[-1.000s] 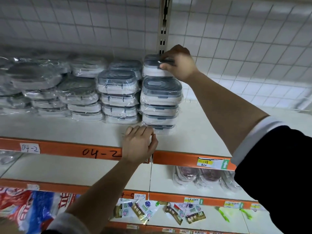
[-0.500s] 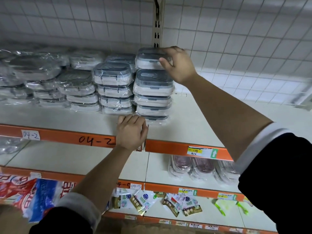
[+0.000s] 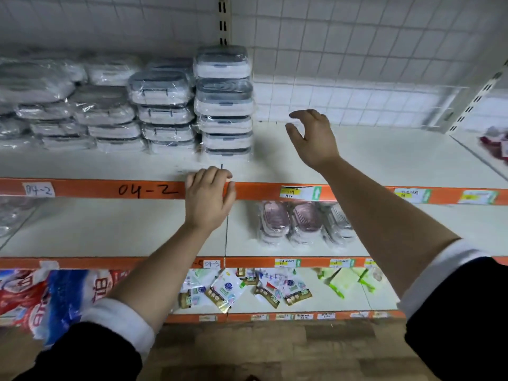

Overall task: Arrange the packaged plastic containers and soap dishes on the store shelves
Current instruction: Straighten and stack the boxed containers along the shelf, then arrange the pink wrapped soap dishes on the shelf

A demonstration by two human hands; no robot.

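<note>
1. Right hand [image 3: 313, 138] hangs in the air over the upper shelf [image 3: 371, 155], to the right of the tall stack of packaged containers [image 3: 224, 111] and apart from it. Its fingers are loosely curled with the thumb out, and it holds nothing.
2. Left hand [image 3: 209, 199] is on the orange shelf lip [image 3: 261, 191]. The fingers are bent over the top and the thumb lies on the front face. It grips the lip, probably as a brace.
3. The tall stack stands near the front of the shelf. The top container [image 3: 221, 61] looks set back from the one under it. I cannot tell whether it belongs to a row behind.
4. The neighbour stack [image 3: 162, 105] just to the left is lower. Its film wrap is crinkled and shiny. The stacks further left are blurred.
5. The soap dishes [image 3: 302, 224] are pinkish and wrapped. They stand on the shelf below, right of the left hand and well apart from the containers.
6. Judgement: this looks like a pause between placements, with the right hand free for the next pack.
7. To do it well, start a new column on the bare shelf beside the tall stack rather than adding height.
   - Set each pack flat, lid up, with its front face in line with its neighbours.
   - Lower it instead of dropping it, because film on film likely slides.
8. Risk: a knock from the right forearm could shift the tall stack. Bring the arm in from the right.
</note>
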